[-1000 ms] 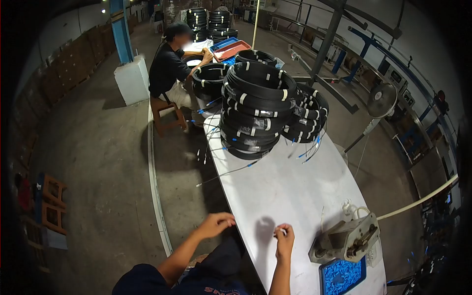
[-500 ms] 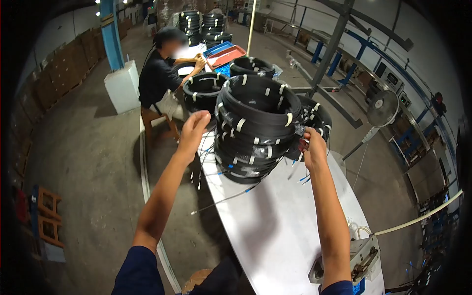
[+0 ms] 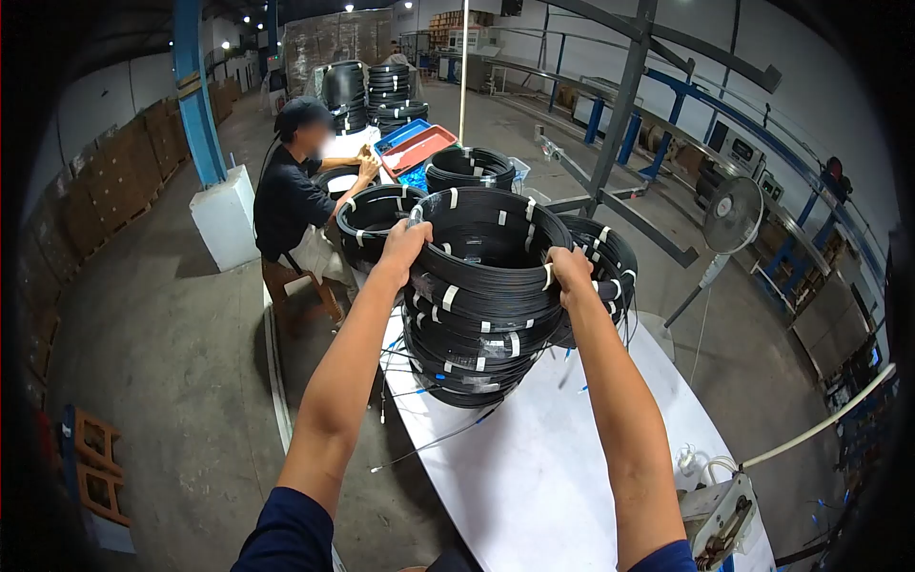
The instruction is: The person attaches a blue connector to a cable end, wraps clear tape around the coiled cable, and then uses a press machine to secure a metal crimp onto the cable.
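A tall stack of black cable coils (image 3: 477,329), bound with white tape, stands on the white table (image 3: 543,467). On the left side of the top coil, my left hand (image 3: 407,250) is closed round the rim. My right hand (image 3: 570,271) grips the same coil at its right side, beside a white tape band. Loose cable ends with blue and white tips hang out at the bottom left of the stack. The undersides of the fingers are partly hidden by the coil.
More coils (image 3: 469,170) stand behind the stack and at both sides. A seated co-worker (image 3: 295,195) works at the table's left edge near a red tray (image 3: 419,151). A metal device (image 3: 720,520) sits at the near right, and a fan (image 3: 734,214) stands beyond.
Both hands have moved onto the top coil's rim and closed on it; before, they were apart from that rim at either side. The camera view has tilted up a little.
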Demonstrator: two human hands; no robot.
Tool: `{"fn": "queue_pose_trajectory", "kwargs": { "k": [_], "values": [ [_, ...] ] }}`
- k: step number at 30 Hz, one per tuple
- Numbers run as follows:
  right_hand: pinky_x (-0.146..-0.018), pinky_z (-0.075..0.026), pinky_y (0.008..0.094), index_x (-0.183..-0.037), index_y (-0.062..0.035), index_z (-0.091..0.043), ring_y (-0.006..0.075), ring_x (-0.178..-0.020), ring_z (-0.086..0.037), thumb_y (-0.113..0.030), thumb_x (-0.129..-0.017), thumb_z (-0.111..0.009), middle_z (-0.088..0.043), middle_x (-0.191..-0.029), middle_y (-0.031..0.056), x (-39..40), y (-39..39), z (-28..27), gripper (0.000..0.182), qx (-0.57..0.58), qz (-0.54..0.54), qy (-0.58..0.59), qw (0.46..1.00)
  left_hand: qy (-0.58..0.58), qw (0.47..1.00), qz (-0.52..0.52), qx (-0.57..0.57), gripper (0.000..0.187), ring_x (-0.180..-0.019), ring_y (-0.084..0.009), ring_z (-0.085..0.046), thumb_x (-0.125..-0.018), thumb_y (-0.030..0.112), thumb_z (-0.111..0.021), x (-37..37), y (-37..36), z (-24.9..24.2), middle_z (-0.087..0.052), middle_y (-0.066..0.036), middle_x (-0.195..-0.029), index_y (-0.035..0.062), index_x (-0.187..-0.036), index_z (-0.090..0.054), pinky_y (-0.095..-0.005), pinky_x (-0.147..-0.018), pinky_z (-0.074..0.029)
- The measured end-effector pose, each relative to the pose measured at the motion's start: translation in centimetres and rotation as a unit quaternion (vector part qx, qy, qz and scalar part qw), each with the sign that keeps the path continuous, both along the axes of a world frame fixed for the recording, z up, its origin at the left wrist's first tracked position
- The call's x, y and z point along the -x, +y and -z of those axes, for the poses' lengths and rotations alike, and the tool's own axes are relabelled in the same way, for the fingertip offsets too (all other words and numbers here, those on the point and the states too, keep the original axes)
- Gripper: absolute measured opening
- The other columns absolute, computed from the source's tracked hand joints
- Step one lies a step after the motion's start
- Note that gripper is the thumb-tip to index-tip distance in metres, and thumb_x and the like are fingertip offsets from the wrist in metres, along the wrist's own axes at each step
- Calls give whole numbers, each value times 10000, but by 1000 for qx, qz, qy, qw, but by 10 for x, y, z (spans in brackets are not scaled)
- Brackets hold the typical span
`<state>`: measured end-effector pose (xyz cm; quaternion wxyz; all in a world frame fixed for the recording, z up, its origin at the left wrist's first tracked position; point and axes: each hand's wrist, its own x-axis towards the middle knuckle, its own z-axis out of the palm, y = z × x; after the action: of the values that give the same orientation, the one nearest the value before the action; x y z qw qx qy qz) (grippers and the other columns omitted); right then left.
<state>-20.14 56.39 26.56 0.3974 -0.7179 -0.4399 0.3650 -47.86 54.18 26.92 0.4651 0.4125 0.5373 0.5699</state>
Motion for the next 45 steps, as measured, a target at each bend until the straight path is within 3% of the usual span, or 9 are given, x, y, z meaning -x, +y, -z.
{"fn": "queue_pose_trajectory", "kwargs": {
  "k": [11, 16, 19, 20, 23, 24, 29, 40, 45],
  "values": [
    [-1114, -211, 612, -1410, -179, -476, 364, -1412, -287, -219, -626, -627, -375, -1483, 199, -11, 17, 24, 799, -123, -15, -19, 992, 50, 991, -40, -114, 149, -761, -177, -495, -720, 160, -532, 0, 9, 14, -526, -56, -772, 48, -815, -560, -285, -746, -410],
    [-1181, -192, 412, -1444, -59, -401, 382, -1428, -248, -143, -712, -581, -320, -1497, 245, -3, -18, -1, 758, -326, -16, -16, 945, 36, 962, -81, -257, 618, -883, -166, -495, -700, 48, -515, -5, 0, -3, -536, -67, -1024, -25, -1312, -476, -255, -779, -427],
    [-1202, -140, 407, -1480, -25, -329, 359, -1463, -191, -78, -780, -547, -248, -1537, 243, -9, -27, -6, 735, -413, -56, 60, 907, -32, 953, -74, -294, 661, -1057, -197, -530, -679, -24, -496, -15, -43, -36, -517, -110, -1163, -45, -1337, -430, -278, -871, -472],
    [-1210, -88, 400, -1486, -16, -314, 348, -1481, -136, -57, -794, -546, -228, -1547, 235, -12, -35, -13, 731, -432, -66, 38, 899, -61, 942, -59, -324, 685, -925, -171, -530, -707, -54, -496, -17, -51, -40, -508, -92, -1122, -23, -1380, -371, -253, -763, -471],
    [-1021, -445, 348, -1498, -7, -299, 259, -1228, -511, 27, -765, -549, -319, -1472, 188, -10, -99, -56, 776, -449, -112, 135, 876, -177, 923, -17, -340, 636, -969, -210, -615, -792, -81, -498, -19, -92, -57, -536, -157, -1228, 32, -1387, -302, -306, -751, -558],
    [-946, -481, 326, -1492, -2, -314, 222, -1124, -555, 47, -757, -553, -327, -1457, 174, -15, -115, -60, 774, -468, -109, 108, 871, -232, 921, 13, -313, 610, -1009, -235, -633, -798, -94, -479, -19, -115, -67, -518, -149, -1268, 32, -1371, -312, -419, -807, -594],
    [-905, -477, 298, -1454, 0, -382, 174, -1003, -588, 68, -745, -587, -348, -1432, 123, -43, -236, -74, 741, -465, -133, 48, 874, -202, 927, 204, -242, 511, -572, -157, -602, -902, 217, -560, 8, -191, -49, -622, -124, -869, 71, -1353, -370, -351, -525, -579],
    [-714, -446, 227, -1239, 11, -605, 130, -829, -518, 109, -552, -502, -599, -1204, 104, -93, -493, 39, 702, -261, -128, -111, 950, -8, 911, 412, 29, 315, -673, -44, -492, -843, 187, -779, -48, -403, 131, -550, 62, -754, 11, -1063, -638, -227, -612, -407],
    [-654, -434, 204, -1295, -31, -572, 55, -699, -513, 160, -619, -601, -608, -1222, 62, -117, -600, 120, 703, -111, 14, 11, 994, -44, 882, 414, 223, 301, -668, -41, -484, -844, 281, -779, -86, -501, 185, -530, 44, -756, 52, -947, -613, -204, -553, -356]
  ]
}}
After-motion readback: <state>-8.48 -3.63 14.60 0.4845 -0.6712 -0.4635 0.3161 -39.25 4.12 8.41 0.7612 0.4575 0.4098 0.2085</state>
